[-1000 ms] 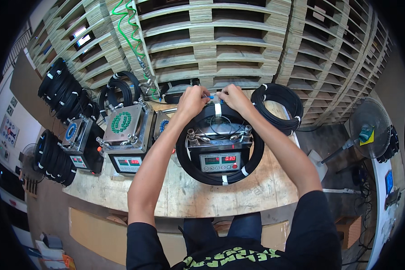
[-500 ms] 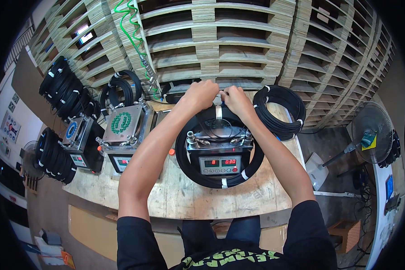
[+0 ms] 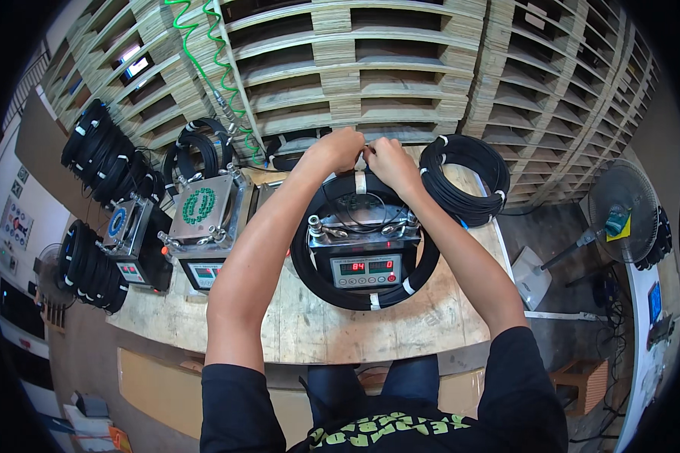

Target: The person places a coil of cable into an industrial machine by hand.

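Beyond the test machine (image 3: pixel 366 269), which has a metal top and a lit red display, my two hands work close together. My left hand (image 3: pixel 338 149) is closed, fingertips pinched toward the right. Facing it, my right hand (image 3: pixel 392 161) is also pinched, its fingers almost meeting the left ones. Whatever lies between the fingertips is too small to make out. A black cable coil (image 3: pixel 338 296), bound with white ties, rings the machine below my hands. Part of its thin cable loops over the machine's metal top.
Right of the hands lies another black cable coil (image 3: pixel 498 167). Two similar machines stand to the left, one with a green ring plate (image 3: pixel 199 205). Stacked pallets (image 3: pixel 340 83) rise behind the wooden table (image 3: pixel 295 332). A fan (image 3: pixel 625 208) stands at the right.
My view has shifted slightly. Both hands stay beyond the machine, fingertips still pinched close together. The digits on the machine's red display have changed.
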`<act>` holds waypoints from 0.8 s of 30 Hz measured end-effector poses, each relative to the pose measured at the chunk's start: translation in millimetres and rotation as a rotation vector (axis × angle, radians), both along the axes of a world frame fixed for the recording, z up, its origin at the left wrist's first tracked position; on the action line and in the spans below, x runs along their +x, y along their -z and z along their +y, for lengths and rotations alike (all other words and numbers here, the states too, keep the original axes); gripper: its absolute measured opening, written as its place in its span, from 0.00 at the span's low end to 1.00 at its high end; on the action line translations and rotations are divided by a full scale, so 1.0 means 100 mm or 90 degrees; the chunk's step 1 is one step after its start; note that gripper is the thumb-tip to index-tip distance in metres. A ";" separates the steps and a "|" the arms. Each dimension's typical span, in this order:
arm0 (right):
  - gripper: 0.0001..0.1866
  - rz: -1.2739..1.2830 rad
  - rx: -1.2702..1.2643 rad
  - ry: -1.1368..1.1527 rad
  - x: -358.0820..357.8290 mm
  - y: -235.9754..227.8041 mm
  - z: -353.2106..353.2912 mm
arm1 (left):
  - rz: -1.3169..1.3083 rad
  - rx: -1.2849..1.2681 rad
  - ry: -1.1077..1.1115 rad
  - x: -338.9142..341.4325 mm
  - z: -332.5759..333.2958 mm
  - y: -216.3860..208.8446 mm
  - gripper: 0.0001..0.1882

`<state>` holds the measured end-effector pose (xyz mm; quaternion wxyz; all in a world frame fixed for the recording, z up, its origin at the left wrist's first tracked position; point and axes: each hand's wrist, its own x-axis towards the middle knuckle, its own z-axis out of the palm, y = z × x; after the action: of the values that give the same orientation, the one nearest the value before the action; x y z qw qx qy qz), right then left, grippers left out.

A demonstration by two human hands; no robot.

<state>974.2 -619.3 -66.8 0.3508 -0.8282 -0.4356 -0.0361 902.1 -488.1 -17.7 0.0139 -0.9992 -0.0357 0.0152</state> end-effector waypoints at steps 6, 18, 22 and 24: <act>0.17 0.033 -0.004 -0.010 0.11 0.05 0.07 | -0.078 -0.243 -0.023 -0.17 0.28 0.31 0.08; 0.19 -0.069 -0.051 -0.067 0.63 0.00 0.22 | -0.462 -0.518 -0.111 -0.36 0.08 0.64 0.20; 0.23 -0.157 -0.295 -0.005 0.60 -0.29 0.35 | -0.264 -0.537 -0.090 -0.44 0.21 0.60 0.26; 0.24 -0.111 -0.344 0.001 0.64 -0.22 0.54 | -0.208 -0.516 -0.075 -0.51 0.32 0.59 0.27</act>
<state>1037.8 -564.9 -45.0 0.0785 -0.8856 -0.4576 0.0100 851.5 -456.5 -76.6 -0.3860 -0.9094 -0.0851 -0.1294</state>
